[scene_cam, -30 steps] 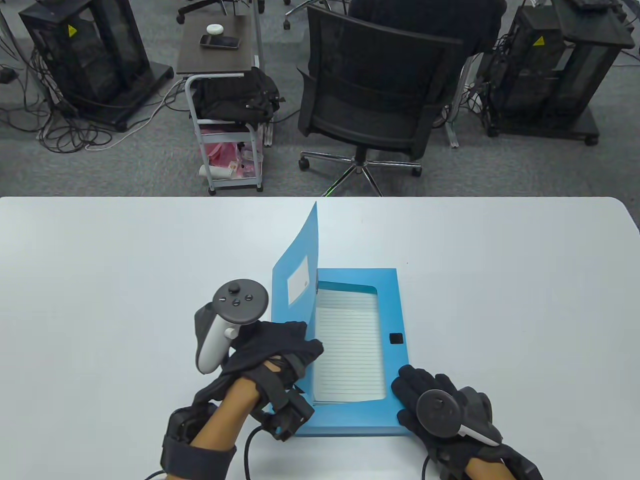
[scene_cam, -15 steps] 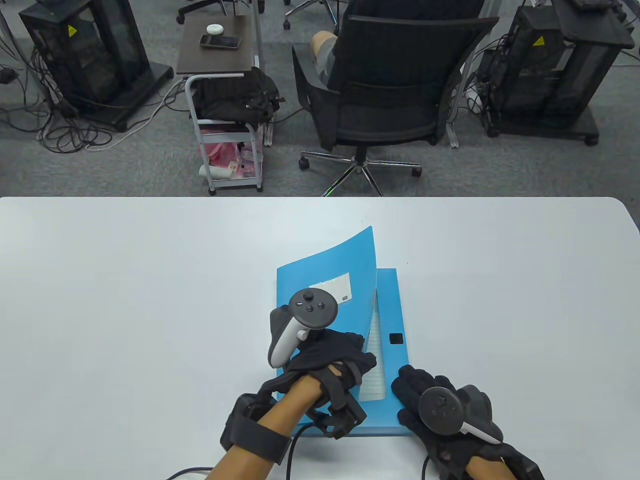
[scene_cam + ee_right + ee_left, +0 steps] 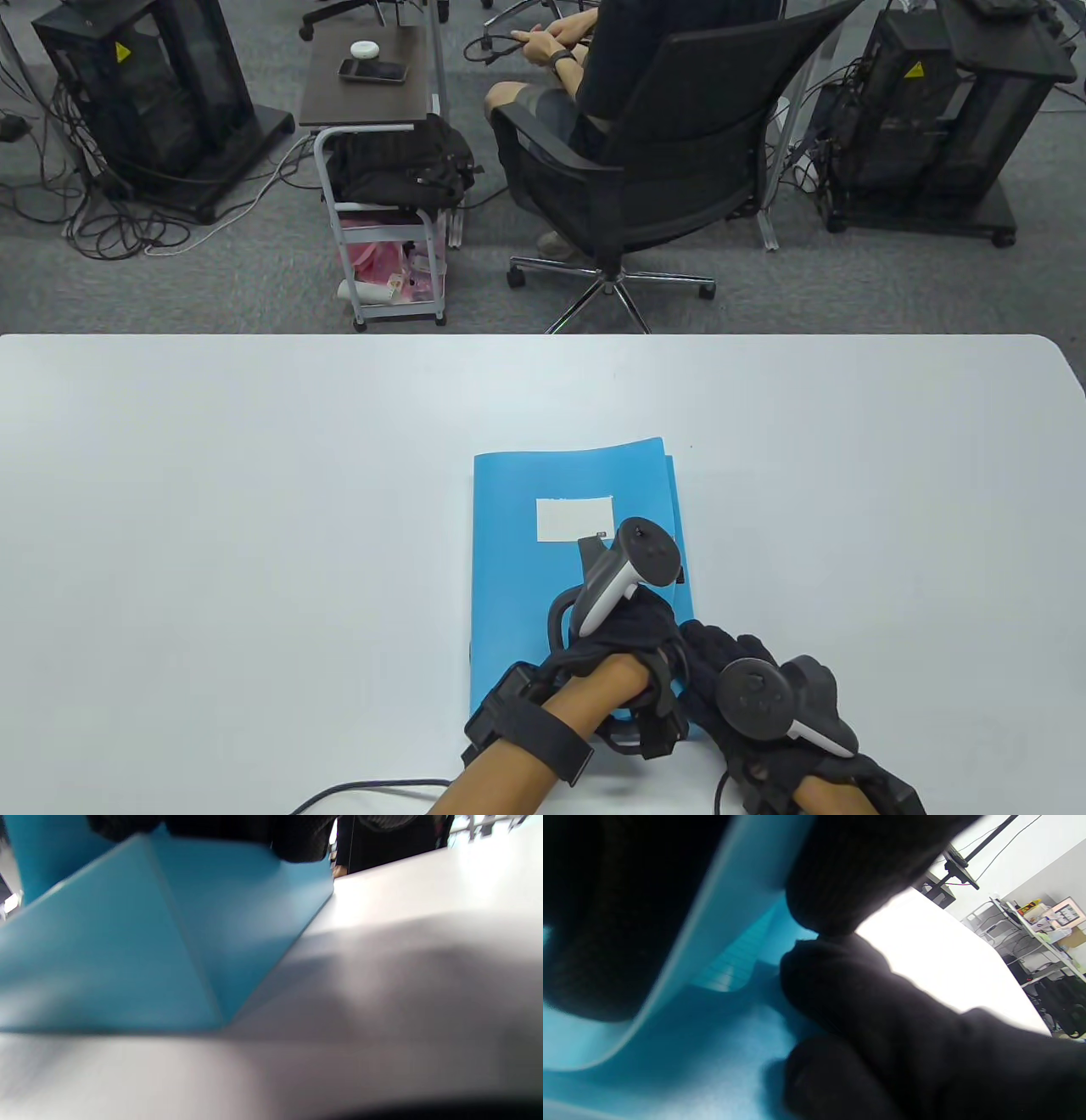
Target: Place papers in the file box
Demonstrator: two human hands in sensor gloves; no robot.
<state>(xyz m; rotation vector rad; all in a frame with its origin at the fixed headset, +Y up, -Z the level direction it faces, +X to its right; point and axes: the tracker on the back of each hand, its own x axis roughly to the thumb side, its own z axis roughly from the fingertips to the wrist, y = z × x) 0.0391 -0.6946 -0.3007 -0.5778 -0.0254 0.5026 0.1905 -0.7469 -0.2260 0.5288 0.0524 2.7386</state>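
We saw left hand (image 3: 632, 632) pinching cover flap (image 3: 560, 543), nearly flat over blue file box (image 3: 127, 955). Lined paper (image 3: 736, 961) visible beneath flap. Right hand (image 3: 747, 688) just beside, fingers on box's near right corner; grip indeterminate.

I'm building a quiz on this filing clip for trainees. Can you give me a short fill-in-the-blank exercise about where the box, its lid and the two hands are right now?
1. The file box lying on the table is ____ in colour.
2. The white label sits on the box's ____.
3. The left hand rests on the lid, beside the ____ hand.
4. In the left wrist view, lined ____ shows through the gap under the lid.

Missing words: blue; lid; right; paper
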